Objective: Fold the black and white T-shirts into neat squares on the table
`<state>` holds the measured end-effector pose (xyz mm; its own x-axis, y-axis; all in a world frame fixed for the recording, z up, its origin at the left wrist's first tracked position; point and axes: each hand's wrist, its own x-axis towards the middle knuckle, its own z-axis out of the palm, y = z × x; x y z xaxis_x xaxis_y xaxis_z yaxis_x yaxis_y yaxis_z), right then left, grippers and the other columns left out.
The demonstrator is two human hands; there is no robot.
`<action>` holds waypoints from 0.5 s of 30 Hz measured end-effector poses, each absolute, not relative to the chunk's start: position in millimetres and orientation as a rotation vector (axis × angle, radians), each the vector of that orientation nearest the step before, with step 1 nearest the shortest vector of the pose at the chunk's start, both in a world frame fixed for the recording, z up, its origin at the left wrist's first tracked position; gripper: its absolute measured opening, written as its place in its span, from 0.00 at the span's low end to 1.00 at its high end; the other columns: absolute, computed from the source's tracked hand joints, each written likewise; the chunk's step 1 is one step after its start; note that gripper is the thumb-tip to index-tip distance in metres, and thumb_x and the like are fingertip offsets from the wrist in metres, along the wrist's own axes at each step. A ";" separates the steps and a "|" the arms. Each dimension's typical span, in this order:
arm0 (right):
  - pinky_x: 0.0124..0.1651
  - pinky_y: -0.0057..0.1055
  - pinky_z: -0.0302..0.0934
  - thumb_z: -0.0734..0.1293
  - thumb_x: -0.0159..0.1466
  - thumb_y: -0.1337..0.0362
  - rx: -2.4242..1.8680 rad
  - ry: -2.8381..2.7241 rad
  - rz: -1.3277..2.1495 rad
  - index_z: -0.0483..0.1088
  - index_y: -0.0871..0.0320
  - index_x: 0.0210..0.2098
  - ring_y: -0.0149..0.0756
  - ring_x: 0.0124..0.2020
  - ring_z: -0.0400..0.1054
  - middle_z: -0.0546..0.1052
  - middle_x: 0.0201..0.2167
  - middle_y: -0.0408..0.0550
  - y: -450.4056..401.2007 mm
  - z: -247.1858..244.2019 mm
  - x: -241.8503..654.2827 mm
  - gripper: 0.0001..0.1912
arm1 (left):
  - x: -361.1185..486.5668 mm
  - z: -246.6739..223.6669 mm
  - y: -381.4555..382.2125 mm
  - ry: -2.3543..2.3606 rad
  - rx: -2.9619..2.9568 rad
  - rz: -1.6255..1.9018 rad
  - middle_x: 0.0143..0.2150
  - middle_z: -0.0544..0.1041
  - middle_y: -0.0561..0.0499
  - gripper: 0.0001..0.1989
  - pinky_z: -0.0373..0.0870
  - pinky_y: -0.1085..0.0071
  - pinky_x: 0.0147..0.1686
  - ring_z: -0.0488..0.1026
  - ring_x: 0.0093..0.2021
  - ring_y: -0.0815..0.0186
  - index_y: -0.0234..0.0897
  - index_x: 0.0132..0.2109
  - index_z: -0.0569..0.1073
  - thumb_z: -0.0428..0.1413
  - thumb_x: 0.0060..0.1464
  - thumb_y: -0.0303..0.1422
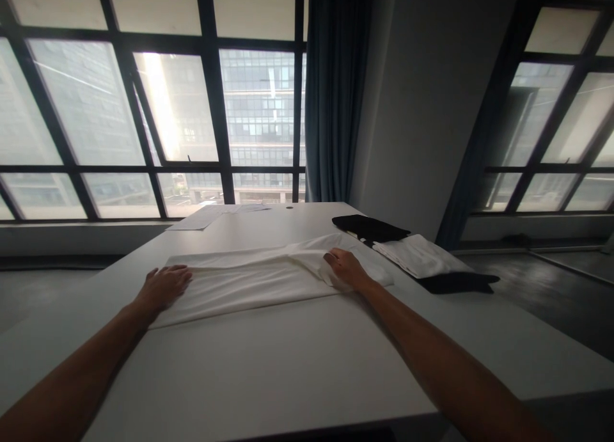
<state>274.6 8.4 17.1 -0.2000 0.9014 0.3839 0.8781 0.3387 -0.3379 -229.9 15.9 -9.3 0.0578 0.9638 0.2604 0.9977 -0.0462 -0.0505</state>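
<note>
A white garment (pixel 259 277), folded into a long strip with soft wrinkles, lies across the table before me; its exact kind cannot be made out. On its left end rests my left hand (pixel 165 284), palm down with the fingers stretched out over the fabric. Toward the other end, my right hand (pixel 344 267) has its fingers curled, pinching a bunched part of the same garment. The fabric under that hand is partly hidden.
The white table (pixel 288 365) reaches toward the windows (pixel 259 109). Right of the garment lie a folded white cloth (pixel 425 255) and black cloth items (pixel 369 226). Sheets of paper (pixel 199 219) lie at the far left edge. A blue curtain (pixel 336 96) hangs behind.
</note>
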 end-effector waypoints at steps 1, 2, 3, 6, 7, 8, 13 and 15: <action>0.43 0.30 0.62 0.61 0.68 0.56 -1.545 -2.126 0.171 0.77 0.59 0.41 0.39 0.39 0.73 0.81 0.39 0.51 7.3 19.2 279.0 0.16 | -230.0 -8.7 14.4 -2.015 -2.111 -0.233 0.63 0.72 0.45 0.19 0.51 0.45 0.64 0.68 0.62 0.51 0.43 0.54 0.76 0.44 0.65 0.36; 0.42 0.30 0.62 0.64 0.66 0.53 -1.536 -2.175 0.269 0.77 0.58 0.40 0.39 0.39 0.73 0.81 0.38 0.51 5.8 21.4 285.1 0.16 | -229.3 -7.3 12.0 -2.032 -2.101 -0.239 0.62 0.72 0.45 0.19 0.50 0.43 0.64 0.68 0.62 0.50 0.42 0.53 0.77 0.44 0.65 0.36; 0.43 0.30 0.63 0.67 0.63 0.52 -1.531 -2.219 0.336 0.78 0.58 0.40 0.40 0.40 0.73 0.81 0.39 0.51 4.4 23.7 292.9 0.16 | -227.0 -4.7 8.8 -2.045 -2.092 -0.247 0.62 0.73 0.44 0.19 0.49 0.41 0.64 0.68 0.61 0.49 0.41 0.52 0.77 0.44 0.65 0.36; 0.47 0.31 0.64 0.72 0.58 0.51 -1.585 -2.223 0.342 0.79 0.58 0.44 0.42 0.44 0.73 0.81 0.43 0.53 2.4 29.4 322.0 0.21 | -204.9 7.9 -2.3 -2.016 -2.100 -0.272 0.60 0.74 0.39 0.19 0.56 0.41 0.60 0.71 0.57 0.46 0.35 0.50 0.78 0.44 0.63 0.35; 0.47 0.31 0.64 0.74 0.56 0.51 -1.625 -2.221 0.348 0.79 0.58 0.45 0.42 0.44 0.73 0.80 0.44 0.53 2.7 30.3 331.7 0.23 | -190.3 12.7 -5.5 -1.981 -2.132 -0.277 0.58 0.75 0.38 0.20 0.60 0.44 0.58 0.72 0.55 0.47 0.33 0.50 0.78 0.44 0.63 0.35; 0.47 0.31 0.64 0.75 0.53 0.51 -1.670 -2.233 0.378 0.79 0.58 0.46 0.43 0.44 0.73 0.80 0.45 0.53 3.5 30.4 340.5 0.25 | -171.6 17.0 -8.0 -1.937 -2.186 -0.278 0.57 0.76 0.38 0.20 0.64 0.48 0.55 0.74 0.53 0.48 0.33 0.49 0.78 0.44 0.63 0.36; 0.39 0.27 0.65 0.79 0.46 0.60 -1.837 -2.272 0.600 0.78 0.56 0.49 0.38 0.38 0.74 0.79 0.43 0.50 8.1 19.7 361.3 0.30 | -34.7 25.9 -12.1 -1.604 -2.587 -0.291 0.46 0.82 0.49 0.20 0.69 0.69 0.42 0.77 0.43 0.61 0.43 0.43 0.80 0.45 0.64 0.45; 0.36 0.26 0.64 0.77 0.50 0.62 -1.829 -2.253 0.586 0.79 0.57 0.47 0.36 0.35 0.73 0.79 0.40 0.49 8.3 14.1 362.4 0.24 | 20.1 25.0 -10.8 -1.561 -2.690 -0.359 0.43 0.82 0.46 0.19 0.69 0.68 0.39 0.78 0.41 0.59 0.41 0.45 0.80 0.51 0.60 0.47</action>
